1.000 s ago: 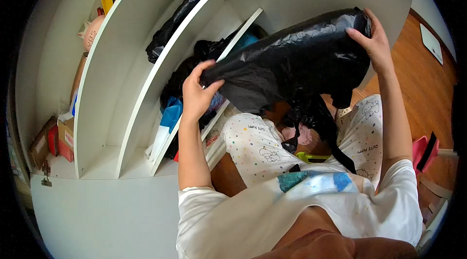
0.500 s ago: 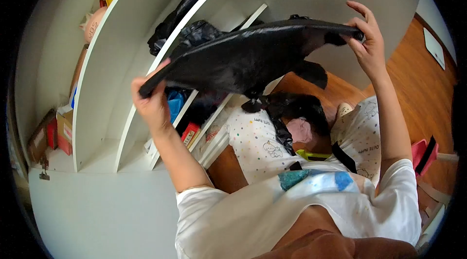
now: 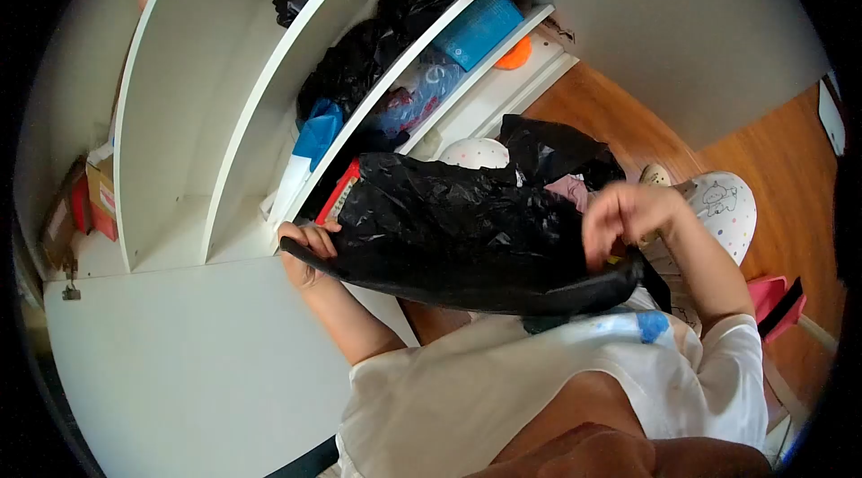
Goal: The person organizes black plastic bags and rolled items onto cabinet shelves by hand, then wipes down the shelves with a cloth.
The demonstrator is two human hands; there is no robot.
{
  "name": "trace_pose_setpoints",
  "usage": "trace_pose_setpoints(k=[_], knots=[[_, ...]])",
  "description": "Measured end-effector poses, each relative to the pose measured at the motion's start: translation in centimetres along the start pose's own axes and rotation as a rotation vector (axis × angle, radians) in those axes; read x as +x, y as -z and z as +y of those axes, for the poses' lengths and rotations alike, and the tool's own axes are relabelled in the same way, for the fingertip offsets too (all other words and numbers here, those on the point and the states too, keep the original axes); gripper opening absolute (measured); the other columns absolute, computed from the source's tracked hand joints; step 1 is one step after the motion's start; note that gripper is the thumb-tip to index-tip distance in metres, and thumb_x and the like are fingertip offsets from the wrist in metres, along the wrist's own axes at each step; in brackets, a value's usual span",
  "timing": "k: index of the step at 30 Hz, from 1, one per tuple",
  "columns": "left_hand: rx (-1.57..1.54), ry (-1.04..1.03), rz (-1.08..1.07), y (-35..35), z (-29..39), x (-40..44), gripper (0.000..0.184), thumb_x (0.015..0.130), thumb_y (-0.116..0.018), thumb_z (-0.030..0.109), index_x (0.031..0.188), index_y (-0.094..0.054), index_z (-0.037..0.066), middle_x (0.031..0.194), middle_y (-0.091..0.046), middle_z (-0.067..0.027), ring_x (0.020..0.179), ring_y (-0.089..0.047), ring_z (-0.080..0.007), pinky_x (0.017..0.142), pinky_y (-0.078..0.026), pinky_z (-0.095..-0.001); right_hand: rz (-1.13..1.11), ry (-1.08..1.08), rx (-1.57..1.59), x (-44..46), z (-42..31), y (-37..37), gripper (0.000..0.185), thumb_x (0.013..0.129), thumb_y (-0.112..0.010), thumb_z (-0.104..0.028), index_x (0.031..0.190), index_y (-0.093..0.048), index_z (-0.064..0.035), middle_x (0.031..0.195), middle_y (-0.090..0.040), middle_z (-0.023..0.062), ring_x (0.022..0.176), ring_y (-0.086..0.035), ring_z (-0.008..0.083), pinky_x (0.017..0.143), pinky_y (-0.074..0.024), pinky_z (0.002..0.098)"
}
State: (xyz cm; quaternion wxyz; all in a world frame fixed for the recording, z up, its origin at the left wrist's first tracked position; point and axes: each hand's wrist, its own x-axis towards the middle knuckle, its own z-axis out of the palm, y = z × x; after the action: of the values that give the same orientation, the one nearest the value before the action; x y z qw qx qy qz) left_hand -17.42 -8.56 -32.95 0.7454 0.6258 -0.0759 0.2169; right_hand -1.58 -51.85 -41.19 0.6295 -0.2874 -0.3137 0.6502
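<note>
A black plastic bag [image 3: 467, 236] stretches across my lap, its thick, rolled-looking edge curving toward my chest. My left hand [image 3: 310, 249] has its fingers wrapped round the left end of that edge. Over the right end is my right hand [image 3: 633, 218], bent at the wrist and blurred; its fingertips are hard to make out, and so is whether they grip the bag. Behind the bag, more black plastic [image 3: 557, 150] lies between my knees beside a pink cloth [image 3: 570, 191].
White shelves [image 3: 260, 87] rise ahead and to the left, holding black bags [image 3: 359, 56], a blue box [image 3: 480, 29] and a red box [image 3: 339, 193]. An orange object [image 3: 514, 54] lies by the lowest shelf. A pink item [image 3: 772, 303] is at the right on the wooden floor [image 3: 620, 114].
Both hands have come down and closer to my body with the black bag, which now hangs over my lap. My right hand has turned downward. The view has shifted, showing more of the lower shelves.
</note>
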Motion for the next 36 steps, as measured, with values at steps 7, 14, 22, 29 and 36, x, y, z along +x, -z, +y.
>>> trace_pose_setpoints(k=[7,14,22,29,36], knots=[[-0.126,-0.187,0.161,-1.9,1.1,1.6,0.027,0.089,-0.051,0.026,0.070,-0.036,0.013,0.045,-0.034,-0.0014,0.042,-0.037,-0.0143,0.076,-0.045,-0.0439,0.701,0.456,-0.944,7.9,-1.0,6.8,0.029,0.084,-0.052,-0.009,0.113,-0.055,-0.0102,0.111,-0.058,0.0067,0.105,-0.053,0.0205,0.090,-0.0423,0.0333],[-0.172,-0.272,0.242,-3.4,2.3,1.5,0.025,0.091,-0.046,0.026,0.072,-0.034,0.016,0.049,-0.028,0.0031,0.046,-0.031,-0.0100,0.079,-0.040,-0.0403,0.711,-0.266,-1.390,9.5,5.1,9.8,0.038,0.078,-0.052,-0.015,0.116,-0.051,-0.0156,0.105,-0.057,0.0105,0.109,-0.045,0.0300,0.084,-0.0378,0.0512],[-0.093,-0.287,0.233,-0.7,2.5,2.4,0.029,0.095,-0.038,0.024,0.067,-0.033,0.015,0.050,-0.028,0.0037,0.050,-0.032,-0.0095,0.076,-0.040,-0.0365,0.977,-1.215,-1.306,-2.6,8.3,12.5,0.037,0.080,-0.052,-0.012,0.117,-0.049,-0.0085,0.121,-0.048,0.0169,0.113,-0.045,0.0321,0.088,-0.0412,0.0447],[0.266,-0.417,0.483,-4.5,4.0,6.0,0.021,0.088,-0.053,0.026,0.079,-0.043,0.009,0.058,-0.037,0.0008,0.054,-0.040,-0.0129,0.072,-0.044,-0.0376,1.023,-0.100,-1.145,5.1,-0.3,7.7,0.053,0.083,-0.055,-0.041,0.119,-0.048,-0.0024,0.115,-0.055,0.0162,0.108,-0.051,0.0285,0.090,-0.0405,0.0393],[0.593,-0.702,0.409,-12.2,6.9,12.8,0.014,0.089,-0.054,0.015,0.083,-0.051,0.002,0.071,-0.056,-0.0062,0.060,-0.052,-0.0107,0.057,-0.045,-0.0235,0.532,0.372,-0.951,10.1,-12.3,-2.0,0.059,0.089,-0.032,-0.055,0.116,-0.054,-0.0076,0.116,-0.054,0.0125,0.110,-0.049,0.0221,0.091,-0.0400,0.0365]])
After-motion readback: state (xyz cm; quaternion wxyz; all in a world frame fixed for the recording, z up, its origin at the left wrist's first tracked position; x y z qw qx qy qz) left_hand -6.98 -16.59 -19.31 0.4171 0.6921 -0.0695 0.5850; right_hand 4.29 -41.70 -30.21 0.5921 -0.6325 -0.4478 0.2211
